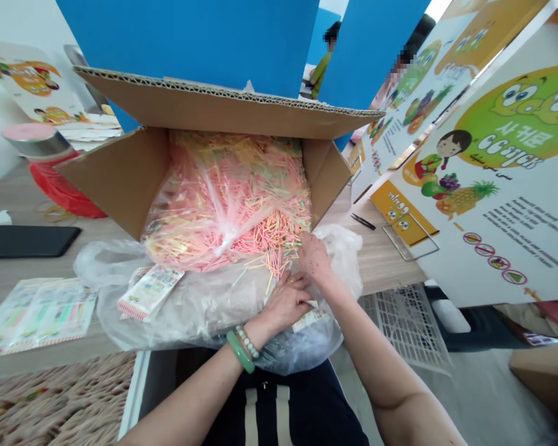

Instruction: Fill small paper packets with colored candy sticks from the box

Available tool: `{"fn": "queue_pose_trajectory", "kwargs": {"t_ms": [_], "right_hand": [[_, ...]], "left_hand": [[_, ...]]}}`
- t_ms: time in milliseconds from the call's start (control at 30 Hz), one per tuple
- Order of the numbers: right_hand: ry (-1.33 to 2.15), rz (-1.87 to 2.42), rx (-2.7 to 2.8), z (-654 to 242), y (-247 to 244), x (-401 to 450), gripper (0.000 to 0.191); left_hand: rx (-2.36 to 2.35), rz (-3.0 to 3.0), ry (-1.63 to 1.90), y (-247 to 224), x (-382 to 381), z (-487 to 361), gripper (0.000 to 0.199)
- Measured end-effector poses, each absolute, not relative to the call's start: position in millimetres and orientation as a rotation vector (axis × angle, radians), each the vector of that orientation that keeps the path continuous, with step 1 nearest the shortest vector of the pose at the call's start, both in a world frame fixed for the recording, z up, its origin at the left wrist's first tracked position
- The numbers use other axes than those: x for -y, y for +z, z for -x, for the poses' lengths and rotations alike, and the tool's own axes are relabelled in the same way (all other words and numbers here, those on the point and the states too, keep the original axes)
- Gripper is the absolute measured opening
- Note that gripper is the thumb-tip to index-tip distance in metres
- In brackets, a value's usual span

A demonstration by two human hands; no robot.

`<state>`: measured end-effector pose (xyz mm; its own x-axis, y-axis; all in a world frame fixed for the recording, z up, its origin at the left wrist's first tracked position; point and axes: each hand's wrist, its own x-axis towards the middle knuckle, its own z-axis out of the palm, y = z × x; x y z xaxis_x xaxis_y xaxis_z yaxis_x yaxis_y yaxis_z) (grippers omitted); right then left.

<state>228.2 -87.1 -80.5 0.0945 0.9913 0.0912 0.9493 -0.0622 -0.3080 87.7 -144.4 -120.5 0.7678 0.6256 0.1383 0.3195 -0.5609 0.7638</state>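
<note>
Thin pink, yellow and green sticks (274, 217) fill a clear plastic bag inside an open cardboard box (232, 111). Some spill out at the bag's front right. My right hand (314, 257) is at the edge of this spill, fingers curled against the sticks; its fingertips are partly hidden. Just below and to the left, my left hand (286, 301) has its fingers bent together, and what they hold is hidden. Beside its fingers part of a printed packet (309, 317) shows. Both hands are over a crumpled clear plastic sheet (199, 303). A stack of printed packets (151, 292) lies on it.
More flat packets (41, 313), a black phone (30, 241) and a red-wrapped roll (39, 141) are at the left. Tweezers (363, 221) lie right of the box. Large printed cartons (506, 161) stand at the right, above a white plastic crate (407, 325).
</note>
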Motion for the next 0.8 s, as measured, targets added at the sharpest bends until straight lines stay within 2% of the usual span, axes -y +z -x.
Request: {"fn": "queue_pose_trajectory", "kwargs": {"t_ms": [133,267,567,700,800], "right_hand": [[0.630,1.841,1.604,-232.9,-73.3,81.1,0.023],[0.769,1.679,1.479,-233.4,-65.2,83.0,0.010],[0.913,1.494,1.385,-226.8,-59.4,97.0,0.017],[1.160,1.374,1.347,-215.4,-54.9,107.7,0.012],[1.354,1.275,1.369,-204.2,-49.6,116.9,0.012]], "left_hand": [[-0.791,-2.225,0.412,-115.8,146.0,-93.1,0.013],[-0.833,-2.301,0.392,-105.1,151.4,-96.2,0.014],[-0.972,-2.082,0.673,-89.1,164.9,-58.5,0.022],[-1.149,-2.041,0.945,-76.9,159.7,-23.4,0.021],[-1.199,-2.276,0.936,-64.5,149.1,-6.5,0.019]]}}
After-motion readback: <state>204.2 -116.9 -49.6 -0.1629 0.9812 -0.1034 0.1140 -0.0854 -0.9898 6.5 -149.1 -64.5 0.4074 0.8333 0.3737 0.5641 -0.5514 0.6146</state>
